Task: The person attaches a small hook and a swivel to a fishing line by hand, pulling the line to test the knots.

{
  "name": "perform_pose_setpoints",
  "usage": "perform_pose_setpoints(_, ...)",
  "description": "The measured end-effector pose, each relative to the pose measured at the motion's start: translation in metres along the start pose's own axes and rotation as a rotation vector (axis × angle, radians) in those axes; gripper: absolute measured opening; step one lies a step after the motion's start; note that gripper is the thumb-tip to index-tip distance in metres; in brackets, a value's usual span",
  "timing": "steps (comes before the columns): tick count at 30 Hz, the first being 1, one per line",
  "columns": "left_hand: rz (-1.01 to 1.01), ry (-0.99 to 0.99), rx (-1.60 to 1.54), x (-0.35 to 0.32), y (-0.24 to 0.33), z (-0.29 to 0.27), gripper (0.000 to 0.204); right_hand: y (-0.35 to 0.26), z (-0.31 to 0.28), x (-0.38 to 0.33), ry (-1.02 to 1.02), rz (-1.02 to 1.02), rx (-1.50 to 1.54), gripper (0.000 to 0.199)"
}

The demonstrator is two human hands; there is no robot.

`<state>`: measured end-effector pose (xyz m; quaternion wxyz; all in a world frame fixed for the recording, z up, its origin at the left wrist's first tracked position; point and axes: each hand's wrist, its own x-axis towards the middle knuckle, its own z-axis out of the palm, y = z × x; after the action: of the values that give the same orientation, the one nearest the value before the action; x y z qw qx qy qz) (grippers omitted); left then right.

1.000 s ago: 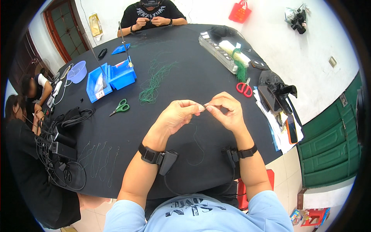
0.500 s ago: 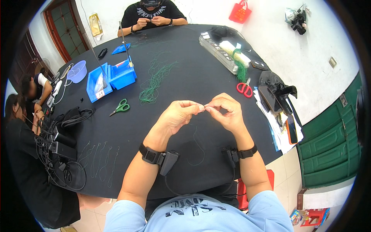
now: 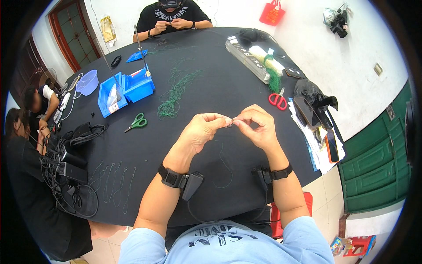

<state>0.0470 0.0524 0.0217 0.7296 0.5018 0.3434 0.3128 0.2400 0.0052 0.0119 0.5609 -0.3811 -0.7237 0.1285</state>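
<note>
Above the black-covered table, my left hand (image 3: 203, 130) and my right hand (image 3: 257, 128) meet fingertip to fingertip, each closed in a pinch. A tiny dark bit shows under the left fingertips, too small to name. Below the hands a thin green thread (image 3: 226, 163) curves down over the cloth; its upper end runs toward my left fingers and is lost there. Left of my left forearm lie several short threads (image 3: 115, 185) side by side. Farther off is a loose heap of green thread (image 3: 170, 105), with green-handled scissors (image 3: 137, 122) to its left.
Blue bins (image 3: 127, 90) with upright rods stand at far left, near a purple basket (image 3: 87, 82). Red-handled scissors (image 3: 278, 100), a clear case (image 3: 247, 59) and papers with phones (image 3: 332, 147) lie right. Cables (image 3: 57, 171) crowd the left edge. Another person (image 3: 172, 15) works opposite.
A tiny dark bit now shows beneath my left fingertips. My hands have hardly moved and stay pinched together; the thread below lies almost the same.
</note>
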Motion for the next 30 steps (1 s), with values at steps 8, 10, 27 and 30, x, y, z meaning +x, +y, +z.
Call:
perform_pose_setpoints(8,0.025,0.028,0.061,-0.003,0.003,0.002,0.019,-0.004,0.004,0.0,0.005,-0.055,-0.121,0.013)
perform_pose_setpoints(10,0.019,0.046,0.09,-0.003,0.003,0.002,0.019,-0.004,0.005,0.001,-0.01,-0.1,-0.179,0.013)
perform_pose_setpoints(27,0.142,0.054,0.02,-0.013,0.017,0.009,0.018,-0.018,-0.001,-0.002,-0.529,1.058,0.461,0.063)
perform_pose_setpoints(30,0.284,0.078,-0.017,-0.015,0.014,0.017,0.014,-0.027,0.018,-0.008,-0.541,1.157,0.99,0.065)
